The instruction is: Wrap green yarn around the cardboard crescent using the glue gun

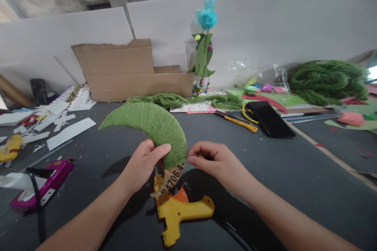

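Observation:
My left hand (144, 160) is closed on a cardboard crescent (153, 123), thumb on its front face. Green yarn is wound tightly round most of the crescent. Its lower tip is bare brown cardboard with printed black characters. At the crescent's right edge, by the last turns of yarn, my right hand (218, 160) has thumb and forefinger pinched together. Whatever lies in that pinch is too small to make out. Beneath the crescent, a yellow hot glue gun (182, 211) with an orange trigger lies on the dark table (97, 188).
Brown cardboard (118, 70) leans on the back wall beside a hanging flower decoration (206, 19). Green yarn skeins (330, 80) lie at the back. A black phone (271, 119) and yellow cutter (240, 122) lie right; white scraps (70, 133) and a magenta tool (44, 184) left.

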The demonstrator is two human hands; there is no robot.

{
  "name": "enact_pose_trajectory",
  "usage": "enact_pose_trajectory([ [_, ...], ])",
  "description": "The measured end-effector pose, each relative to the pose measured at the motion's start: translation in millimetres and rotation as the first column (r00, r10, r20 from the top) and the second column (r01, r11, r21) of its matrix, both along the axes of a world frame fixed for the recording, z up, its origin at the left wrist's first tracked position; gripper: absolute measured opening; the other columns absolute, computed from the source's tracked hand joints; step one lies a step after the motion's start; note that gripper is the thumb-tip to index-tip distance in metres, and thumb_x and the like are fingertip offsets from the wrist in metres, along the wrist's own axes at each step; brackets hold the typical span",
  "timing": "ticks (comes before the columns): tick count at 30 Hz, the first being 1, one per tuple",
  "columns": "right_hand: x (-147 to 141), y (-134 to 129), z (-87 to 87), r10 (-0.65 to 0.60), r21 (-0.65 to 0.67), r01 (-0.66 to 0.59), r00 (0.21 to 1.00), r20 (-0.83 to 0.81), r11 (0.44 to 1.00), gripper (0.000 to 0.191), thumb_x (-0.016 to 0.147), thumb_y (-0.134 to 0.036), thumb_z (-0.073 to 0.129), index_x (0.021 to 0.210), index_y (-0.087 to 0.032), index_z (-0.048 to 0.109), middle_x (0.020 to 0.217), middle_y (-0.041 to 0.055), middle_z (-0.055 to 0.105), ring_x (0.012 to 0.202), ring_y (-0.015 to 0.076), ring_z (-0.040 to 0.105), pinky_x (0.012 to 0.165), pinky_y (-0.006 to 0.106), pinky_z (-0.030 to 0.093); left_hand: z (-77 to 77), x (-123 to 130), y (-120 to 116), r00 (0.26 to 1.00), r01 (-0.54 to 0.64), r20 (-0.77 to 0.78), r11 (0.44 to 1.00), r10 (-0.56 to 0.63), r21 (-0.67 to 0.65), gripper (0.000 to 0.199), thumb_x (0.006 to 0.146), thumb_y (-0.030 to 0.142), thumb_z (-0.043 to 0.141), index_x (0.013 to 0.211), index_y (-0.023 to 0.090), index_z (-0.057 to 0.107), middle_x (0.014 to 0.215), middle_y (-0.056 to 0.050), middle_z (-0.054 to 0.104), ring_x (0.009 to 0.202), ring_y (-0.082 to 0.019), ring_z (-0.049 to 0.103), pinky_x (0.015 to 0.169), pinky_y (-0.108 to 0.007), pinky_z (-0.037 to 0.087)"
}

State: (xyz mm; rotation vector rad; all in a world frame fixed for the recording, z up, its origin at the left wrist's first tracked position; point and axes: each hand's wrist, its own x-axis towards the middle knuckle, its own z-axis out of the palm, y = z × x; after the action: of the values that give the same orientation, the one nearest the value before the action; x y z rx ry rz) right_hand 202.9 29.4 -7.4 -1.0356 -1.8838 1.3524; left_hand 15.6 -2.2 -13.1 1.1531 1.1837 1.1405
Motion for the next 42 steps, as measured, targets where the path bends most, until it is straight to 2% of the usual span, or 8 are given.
enact_pose_trajectory([
  [8,-2,-3,1.4,-0.058,-0.008,0.058,0.997,-0.049,0.998,0.010,0.073,-0.022,0.054,0.065,-0.017,0.055,0.056,-0.0040,0.047,0.052,0.0084,0.039,0.052,0.023,0.032,1.2,1,-2,0.998,0.032,-0.050,0.999,-0.033,-0.032,0.023,0.077,0.036,0.055,0.065,0.017,0.058,0.062,0.002,0.055,0.060,-0.012,0.051,0.060,-0.024,0.042],
  [12,-3,-2,1.1,0.003,-0.127,-0.016,0.995,-0.102,0.992,0.006,0.071,-0.022,0.053,0.069,-0.017,0.056,0.060,-0.0022,0.051,0.056,0.0097,0.045,0.057,0.024,0.035,3.1,5,-4,0.999,0.046,-0.019,0.994,-0.048,-0.094,0.021,0.077,0.037,0.055,0.072,0.017,0.059,0.064,0.002,0.059,0.060,-0.013,0.054,0.057,-0.023,0.043],
  [15,-2,-1,0.8,0.047,-0.177,-0.069,0.991,-0.122,0.982,0.011,0.071,-0.026,0.055,0.071,-0.015,0.058,0.063,-0.0002,0.055,0.060,0.0114,0.049,0.059,0.025,0.037,4.3,7,-6,0.997,0.077,0.029,0.990,-0.074,-0.118,0.018,0.080,0.036,0.053,0.081,0.018,0.057,0.073,0.001,0.062,0.069,-0.014,0.058,0.062,-0.025,0.045],
  [18,-3,-2,0.6,-0.001,-0.148,-0.009,0.998,-0.070,0.989,0.014,0.072,-0.027,0.057,0.065,-0.016,0.057,0.056,-0.0025,0.052,0.055,0.0100,0.046,0.055,0.023,0.034,6.2,10,-8,0.988,0.134,0.087,0.986,-0.125,-0.097,0.016,0.080,0.029,0.054,0.091,0.018,0.052,0.084,-0.002,0.063,0.075,-0.016,0.059,0.066,-0.027,0.046],
  [22,-4,-3,0.6,-0.071,-0.161,0.053,0.992,-0.108,0.986,0.014,0.074,-0.025,0.056,0.063,-0.017,0.053,0.054,-0.0044,0.052,0.052,0.0089,0.049,0.053,0.022,0.033,9.6,16,-9,0.958,0.235,0.188,0.970,-0.219,-0.067,0.037,0.070,0.008,0.061,0.101,0.018,0.043,0.098,-0.005,0.061,0.078,-0.016,0.061,0.071,-0.030,0.049],
  [28,-6,-4,-0.5,-0.128,-0.141,0.114,0.987,-0.094,0.983,0.017,0.075,-0.024,0.055,0.061,-0.016,0.051,0.054,-0.0042,0.051,0.052,0.0084,0.045,0.054,0.023,0.034,11.8,23,-9,0.960,0.205,0.213,0.975,-0.181,-0.092,0.038,0.073,0.005,0.056,0.103,0.020,0.038,0.103,-0.006,0.057,0.082,-0.014,0.059,0.075,-0.032,0.051],
  [36,-6,-4,-2.3,-0.126,-0.121,0.116,0.989,-0.079,0.986,0.017,0.076,-0.025,0.055,0.062,-0.016,0.051,0.054,-0.0037,0.050,0.053,0.0090,0.043,0.055,0.024,0.033,9.6,19,-11,0.969,0.226,0.123,0.968,-0.212,-0.112,0.027,0.078,0.014,0.053,0.100,0.019,0.037,0.084,-0.002,0.058,0.067,-0.013,0.061,0.067,-0.031,0.050],
  [42,-4,-5,2.2,-0.023,-0.080,0.019,0.999,-0.045,0.997,0.008,0.071,-0.023,0.057,0.073,-0.015,0.058,0.062,-0.0014,0.055,0.059,0.0108,0.047,0.056,0.024,0.034,9.9,18,-8,0.978,0.189,0.105,0.979,-0.181,-0.072,0.029,0.077,0.017,0.054,0.100,0.020,0.037,0.084,-0.001,0.058,0.066,-0.012,0.059,0.063,-0.028,0.049],
])
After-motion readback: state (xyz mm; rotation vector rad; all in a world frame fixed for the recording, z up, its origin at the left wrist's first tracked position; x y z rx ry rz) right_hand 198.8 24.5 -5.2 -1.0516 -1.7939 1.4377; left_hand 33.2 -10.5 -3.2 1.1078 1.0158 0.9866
